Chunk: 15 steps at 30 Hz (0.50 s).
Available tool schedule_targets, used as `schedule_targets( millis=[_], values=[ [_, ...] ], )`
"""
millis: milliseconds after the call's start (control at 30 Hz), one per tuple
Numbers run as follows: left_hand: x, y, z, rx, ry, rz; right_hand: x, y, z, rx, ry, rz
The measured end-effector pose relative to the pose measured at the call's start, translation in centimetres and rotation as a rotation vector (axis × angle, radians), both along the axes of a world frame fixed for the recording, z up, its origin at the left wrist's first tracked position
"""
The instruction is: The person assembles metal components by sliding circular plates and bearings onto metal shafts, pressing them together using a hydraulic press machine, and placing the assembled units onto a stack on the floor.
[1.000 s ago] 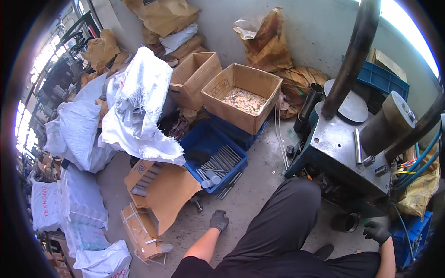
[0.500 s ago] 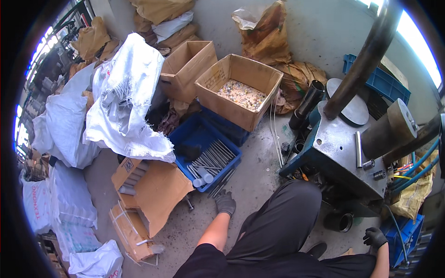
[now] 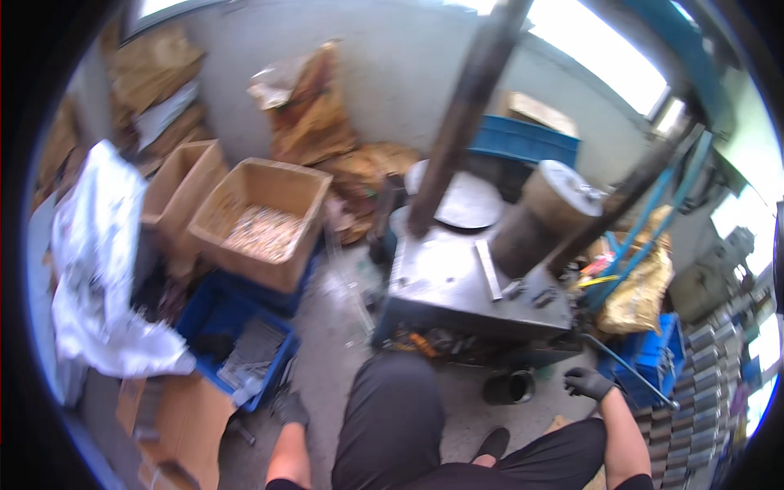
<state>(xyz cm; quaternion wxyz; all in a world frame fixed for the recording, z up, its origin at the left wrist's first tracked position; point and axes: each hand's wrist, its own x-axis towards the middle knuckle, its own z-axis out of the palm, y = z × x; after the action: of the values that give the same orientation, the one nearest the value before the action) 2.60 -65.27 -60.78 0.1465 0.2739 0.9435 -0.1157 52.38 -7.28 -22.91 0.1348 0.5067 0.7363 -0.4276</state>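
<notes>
My left hand (image 3: 290, 408), in a dark grey glove, is low beside the blue bin (image 3: 282, 367). Thin metal rods (image 3: 287, 373) stand or lie at its fingertips, against the bin's outer side; blur hides whether the fingers grip one. Inside the bin lies a bundle of grey metal rods (image 3: 255, 351). Out to the right, my gloved right hand (image 3: 586, 382) hangs in the air with loosely bent, parted fingers and nothing in them. Below and left of it, a dark hollow cylinder (image 3: 510, 387) lies on the floor.
Ahead stands a metal press table (image 3: 433, 269) with thick columns, a heavy cylinder (image 3: 543, 216) and a loose bar (image 3: 488, 269). A carton of small bits (image 3: 261, 237) and a white sack (image 3: 98, 261) are at left. At right are a blue crate (image 3: 649, 367) and stacked metal parts (image 3: 694, 392).
The view has swung right, bringing the press table to the middle and more stacked parts into sight. My left hand stays beside the bin; my right hand remains raised at the right.
</notes>
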Motion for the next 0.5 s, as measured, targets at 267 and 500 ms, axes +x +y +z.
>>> schedule_targets(
  millis=[267, 500],
  values=[
    [-2.4, 3.1, -0.4, 0.172, -0.272, 0.242, -4.2, -3.7, 6.9, 0.425, 0.169, 0.347],
    [-3.0, 0.2, -1.3, -0.147, -0.491, -0.153, -12.4, -4.7, 8.5, 0.692, 0.526, 0.302]
  ],
)
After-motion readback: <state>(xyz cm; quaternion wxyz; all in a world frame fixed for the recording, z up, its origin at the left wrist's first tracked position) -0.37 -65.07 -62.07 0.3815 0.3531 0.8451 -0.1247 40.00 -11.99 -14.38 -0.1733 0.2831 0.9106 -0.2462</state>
